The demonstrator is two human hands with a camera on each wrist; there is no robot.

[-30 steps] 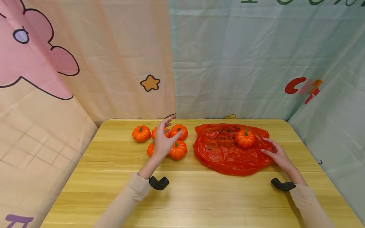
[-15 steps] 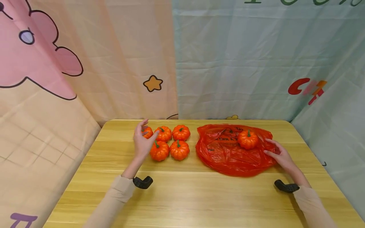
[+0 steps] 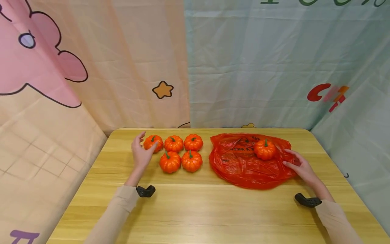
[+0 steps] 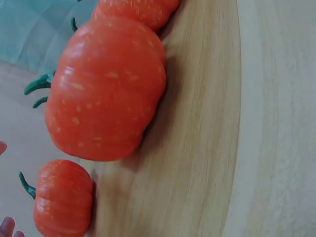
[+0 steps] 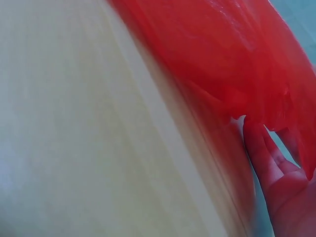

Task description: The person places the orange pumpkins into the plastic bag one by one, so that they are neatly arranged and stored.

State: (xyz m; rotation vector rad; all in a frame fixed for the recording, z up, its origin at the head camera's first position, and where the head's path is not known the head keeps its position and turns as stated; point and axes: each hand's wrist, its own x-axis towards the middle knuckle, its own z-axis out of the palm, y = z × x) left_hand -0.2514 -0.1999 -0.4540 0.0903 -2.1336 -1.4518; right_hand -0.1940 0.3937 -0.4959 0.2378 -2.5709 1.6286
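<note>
My left hand (image 3: pixel 141 154) is at the leftmost small orange pumpkin (image 3: pixel 153 143), thumb in front and fingers at its left, spread apart. In the left wrist view, fingertips (image 4: pixel 7 226) show at the left edge, with a gap to the nearest pumpkin (image 4: pixel 64 198). My right hand (image 3: pixel 301 168) lies at the right edge of a red plastic bag (image 3: pixel 236 167), its thumb and fingers apart and fairly straight. The right wrist view shows the bag film (image 5: pixel 212 54) draping over part of that hand. Another small pumpkin (image 3: pixel 265 149), green-stemmed, sits on the bag's right half.
Several more pumpkins stand close together right of my left hand, among them a front one (image 3: pixel 170 162) and a back one (image 3: pixel 193 142). All rest on a wooden table (image 3: pixel 195 213). Printed curtains (image 3: pixel 259 67) hang behind and at both sides.
My left hand has moved left from above the middle pumpkins to the leftmost one, uncovering the others. My right hand stays at the bag, and the pumpkin there stays put.
</note>
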